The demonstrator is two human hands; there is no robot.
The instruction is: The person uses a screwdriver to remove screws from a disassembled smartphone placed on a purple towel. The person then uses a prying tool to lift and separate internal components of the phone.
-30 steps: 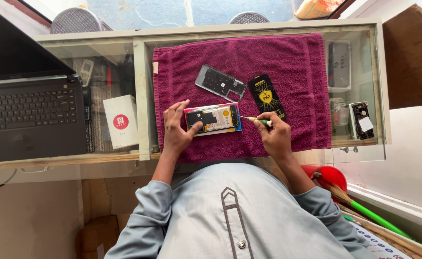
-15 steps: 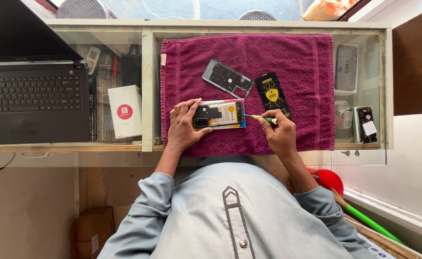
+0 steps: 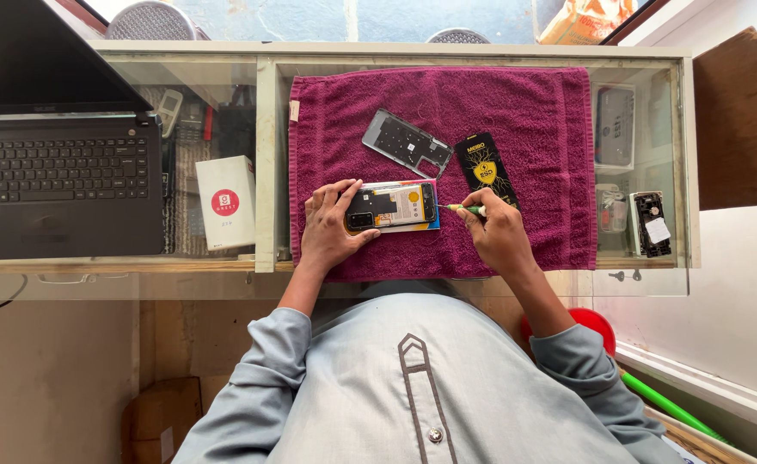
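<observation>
An opened phone with its back off lies on a maroon towel spread over a glass counter. My left hand presses on the phone's left end and holds it steady. My right hand grips a small green-handled screwdriver, its tip at the phone's right edge. A grey inner frame plate and a black flat packet with a yellow emblem lie on the towel just beyond the phone.
A black laptop stands open at the left. A white box with a red dot sits under the glass beside it. Phone parts lie inside the case at the right. A brown board leans at the far right.
The view has shifted slightly. My hands stay on the phone, the left one settling further over its left end; the screwdriver tip remains at the right edge.
</observation>
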